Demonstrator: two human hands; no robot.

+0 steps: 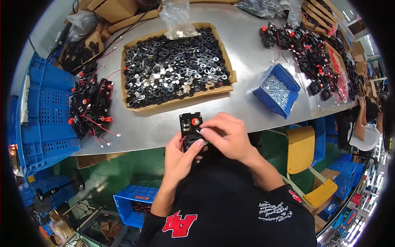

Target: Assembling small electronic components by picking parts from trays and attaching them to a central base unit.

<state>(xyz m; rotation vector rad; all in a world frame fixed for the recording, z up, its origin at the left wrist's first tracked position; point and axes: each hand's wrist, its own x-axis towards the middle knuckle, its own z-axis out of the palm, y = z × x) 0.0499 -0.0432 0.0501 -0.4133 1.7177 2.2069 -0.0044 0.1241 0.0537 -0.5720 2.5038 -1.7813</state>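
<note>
The person holds a small black fan assembly with both hands, just at the near edge of the grey tabletop. The left hand grips the lower part of the assembly from below, the fingers wrapped around it and the thumb pressed on its front. The right hand comes from the right side; its fingers are pinched narrow on the right edge of the assembly, near a small red round part on its top face. If a small piece sits between these fingertips, it is too small to tell.

Behind the hands, in the middle of the tabletop, lies a flat cardboard tray full of black washers and rings mixed with some silver ones. A clear plastic bag with small metal parts rests at the far rim of this tray. To the right stands a blue bin with silver screws inside. On the left edge of the tabletop is a pile of black fan units with red wires, just beside a blue perforated crate. A larger heap of similar units spreads over the far right of the tabletop. A yellow chair stands at the right, below the tabletop, and another person sits further right.
</note>
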